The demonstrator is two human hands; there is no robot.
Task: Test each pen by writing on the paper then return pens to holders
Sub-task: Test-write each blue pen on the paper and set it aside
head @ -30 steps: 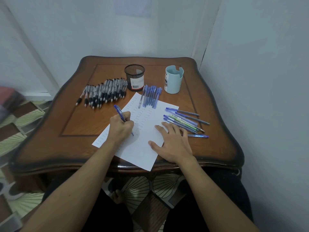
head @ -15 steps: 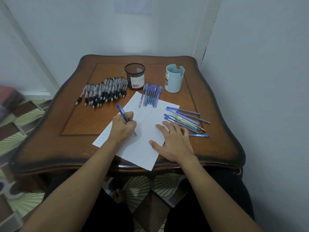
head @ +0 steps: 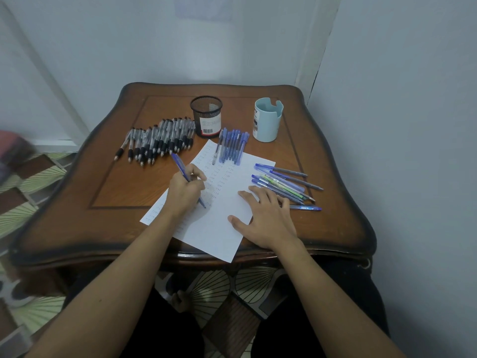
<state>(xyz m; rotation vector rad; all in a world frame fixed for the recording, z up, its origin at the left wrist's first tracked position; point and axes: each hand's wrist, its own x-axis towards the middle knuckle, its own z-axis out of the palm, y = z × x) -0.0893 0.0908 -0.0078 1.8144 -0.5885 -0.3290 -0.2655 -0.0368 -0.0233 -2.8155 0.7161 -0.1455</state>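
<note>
Here: left hand (head: 187,188) pinches blue pen (head: 180,169), tip on paper (head: 222,202); right hand (head: 265,220) spread flat, pressing paper's right edge; mesh holder (head: 206,116) beyond paper.

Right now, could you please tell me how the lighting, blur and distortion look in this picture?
Head view: dim, bluish, even light; the left hand holding the blue pen casts a soft shadow on the paper; a small glare sits on the table at its front edge; the wide angle bows its edges; the far left margin is smeared.
</note>
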